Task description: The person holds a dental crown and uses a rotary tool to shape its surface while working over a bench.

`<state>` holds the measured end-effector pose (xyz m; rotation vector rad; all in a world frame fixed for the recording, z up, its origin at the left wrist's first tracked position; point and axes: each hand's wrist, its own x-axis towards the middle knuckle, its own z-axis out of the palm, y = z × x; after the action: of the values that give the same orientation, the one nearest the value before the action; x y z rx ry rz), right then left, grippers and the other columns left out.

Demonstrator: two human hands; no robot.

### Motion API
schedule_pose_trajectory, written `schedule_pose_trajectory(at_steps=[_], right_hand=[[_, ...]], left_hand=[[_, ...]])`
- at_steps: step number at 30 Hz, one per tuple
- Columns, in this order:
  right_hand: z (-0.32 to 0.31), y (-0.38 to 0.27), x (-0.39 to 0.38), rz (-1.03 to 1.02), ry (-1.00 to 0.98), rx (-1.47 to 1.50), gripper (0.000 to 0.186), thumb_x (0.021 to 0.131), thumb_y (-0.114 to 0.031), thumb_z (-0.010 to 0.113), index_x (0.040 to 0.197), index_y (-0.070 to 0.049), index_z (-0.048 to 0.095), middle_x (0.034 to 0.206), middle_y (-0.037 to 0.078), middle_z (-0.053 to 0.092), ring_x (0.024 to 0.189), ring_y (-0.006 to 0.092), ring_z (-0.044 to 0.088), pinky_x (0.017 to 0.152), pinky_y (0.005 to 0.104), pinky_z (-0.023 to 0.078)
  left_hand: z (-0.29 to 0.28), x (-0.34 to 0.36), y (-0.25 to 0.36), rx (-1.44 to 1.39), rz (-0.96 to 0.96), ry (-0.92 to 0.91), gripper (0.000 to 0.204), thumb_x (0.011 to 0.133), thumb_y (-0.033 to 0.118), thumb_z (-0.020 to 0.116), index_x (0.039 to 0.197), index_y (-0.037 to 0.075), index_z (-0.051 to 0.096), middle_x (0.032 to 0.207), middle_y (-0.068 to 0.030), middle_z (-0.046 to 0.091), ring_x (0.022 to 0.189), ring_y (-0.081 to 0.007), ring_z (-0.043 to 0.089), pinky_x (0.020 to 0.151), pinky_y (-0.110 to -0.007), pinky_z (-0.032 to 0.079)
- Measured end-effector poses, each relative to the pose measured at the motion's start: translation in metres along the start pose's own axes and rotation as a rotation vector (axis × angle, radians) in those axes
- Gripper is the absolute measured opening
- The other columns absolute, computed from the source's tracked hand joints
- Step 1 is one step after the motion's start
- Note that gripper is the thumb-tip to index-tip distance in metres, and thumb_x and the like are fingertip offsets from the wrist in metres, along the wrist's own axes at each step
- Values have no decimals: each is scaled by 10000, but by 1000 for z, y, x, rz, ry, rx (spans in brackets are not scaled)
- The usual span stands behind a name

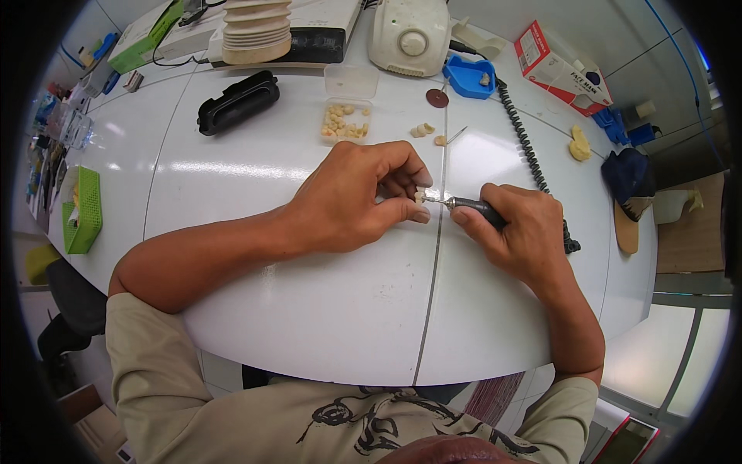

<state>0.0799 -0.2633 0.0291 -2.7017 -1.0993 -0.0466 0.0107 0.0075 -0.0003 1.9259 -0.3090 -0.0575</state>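
Observation:
Between the thumb and fingers of my left hand [344, 197] is a small cream-coloured dental crown [420, 197], pinched above the white table. My right hand [525, 228] is closed around a dark rotary handpiece [481, 209], its thin metal bit pointing left. The bit's tip meets the crown or lies just beside it; I cannot tell which. Beyond my left hand, a clear plastic box [331, 139] with its lid up holds several tooth-like pieces. More small cream pieces [422, 130] lie loose on the table to the right of that box.
Past my right hand runs a black coiled cord [524, 139]. A cream control unit with a dial [412, 43] stands at the back, near a blue tray [468, 79]. A black case [238, 102] and a green basket [83, 213] are leftward; a red-and-white box [560, 69] stands far right.

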Motion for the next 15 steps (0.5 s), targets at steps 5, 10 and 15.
schedule_pose_trajectory(at_steps=[5,10,15], right_hand=[[-1,-1,-1,-15,5,4,598,987,-638,763,761,-86,722,655,102,684,535,306,649,517,444,463],[1,-2,0,-12,40,8,592,984,-643,765,793,-83,742,682,99,707,552,302,670,522,440,482],[2,-1,0,-7,43,5,601,983,-651,763,788,-83,736,679,98,704,548,301,667,518,440,478]], left_hand=[[2,0,-5,-24,18,16,327,933,92,914,1163,-31,717,987,-84,790,918,-124,752,829,-281,610],[2,1,-5,5,44,17,321,928,102,923,1155,-22,732,986,-70,780,919,-116,740,808,-275,604],[0,1,-2,30,35,4,314,928,116,921,1148,-12,738,965,-58,778,884,-105,730,722,-262,561]])
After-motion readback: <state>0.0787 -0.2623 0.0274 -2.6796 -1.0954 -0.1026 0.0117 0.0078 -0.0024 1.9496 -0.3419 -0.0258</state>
